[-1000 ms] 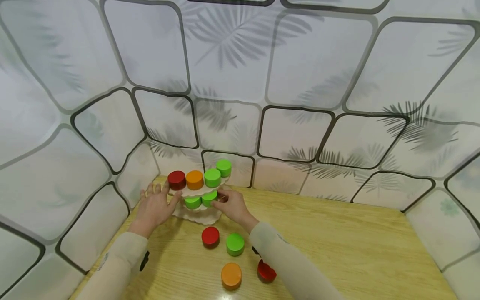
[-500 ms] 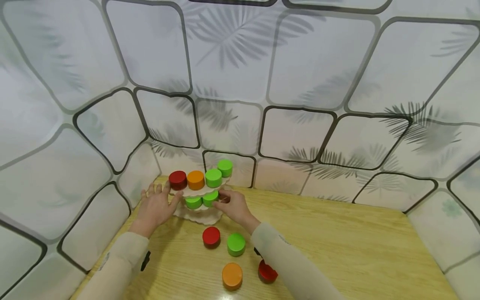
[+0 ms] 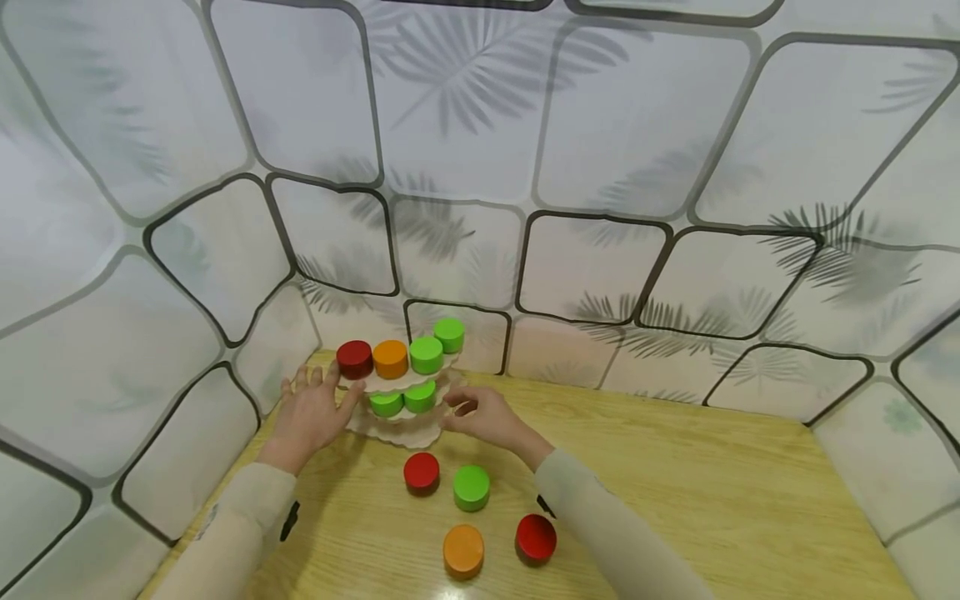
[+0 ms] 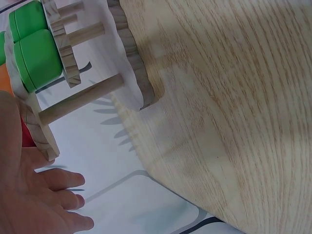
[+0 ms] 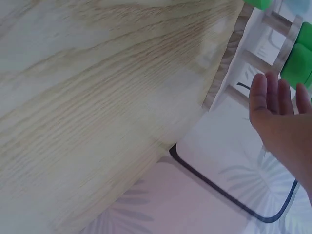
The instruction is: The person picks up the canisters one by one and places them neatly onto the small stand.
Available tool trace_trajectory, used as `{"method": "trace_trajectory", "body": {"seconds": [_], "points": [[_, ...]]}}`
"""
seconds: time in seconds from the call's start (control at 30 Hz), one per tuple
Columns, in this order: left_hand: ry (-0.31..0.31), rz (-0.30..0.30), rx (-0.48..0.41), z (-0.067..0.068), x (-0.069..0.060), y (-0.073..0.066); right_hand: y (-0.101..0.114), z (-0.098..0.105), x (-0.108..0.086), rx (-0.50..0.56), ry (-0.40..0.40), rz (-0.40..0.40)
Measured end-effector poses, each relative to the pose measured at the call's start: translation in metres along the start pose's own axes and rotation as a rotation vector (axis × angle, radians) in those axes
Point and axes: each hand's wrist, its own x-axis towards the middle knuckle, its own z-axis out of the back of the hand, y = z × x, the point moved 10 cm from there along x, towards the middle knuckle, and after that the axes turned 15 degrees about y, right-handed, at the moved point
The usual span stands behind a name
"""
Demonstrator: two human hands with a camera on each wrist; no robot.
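Observation:
A tiered wooden stand (image 3: 401, 431) with pale scalloped shelves stands in the left corner of the table. Along its top shelf sit a red round block (image 3: 354, 359), an orange round block (image 3: 390, 359) and two green round blocks (image 3: 426, 354). Below, the middle shelf carries two more green blocks (image 3: 419, 396). My left hand (image 3: 309, 417) rests against the left end of the top shelf, fingers spread; the left wrist view shows its fingers (image 4: 66, 179) past the shelf's edge. Just right of the stand, my right hand (image 3: 491, 417) has loosely bent fingers and holds nothing.
In front of the stand lie a red block (image 3: 422, 473), a green block (image 3: 471, 487), an orange block (image 3: 463, 551) and another red block (image 3: 536, 538) on the wooden table (image 3: 697, 492). Patterned walls (image 3: 592, 267) enclose the back and sides.
My right hand has drawn back to the right from the green block at the right of the middle shelf. That block stays on the shelf. My left hand has not moved.

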Motion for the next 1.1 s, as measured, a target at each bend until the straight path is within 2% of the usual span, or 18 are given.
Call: {"method": "trace_trajectory", "body": {"seconds": [0.1,0.43,0.83,1.1], "points": [[-0.002,0.0,-0.001,0.0,0.0,0.001,-0.004,-0.002,-0.009,0.001,0.063,0.004],[-0.004,0.003,-0.011,0.0,-0.002,0.003,-0.021,-0.002,-0.035,0.034,0.141,0.014],[-0.011,-0.003,-0.005,0.0,-0.002,0.001,-0.033,-0.016,-0.051,0.064,0.242,0.014],[-0.012,0.0,0.007,0.0,-0.002,0.001,-0.041,-0.025,-0.057,0.139,0.307,0.001]]}}
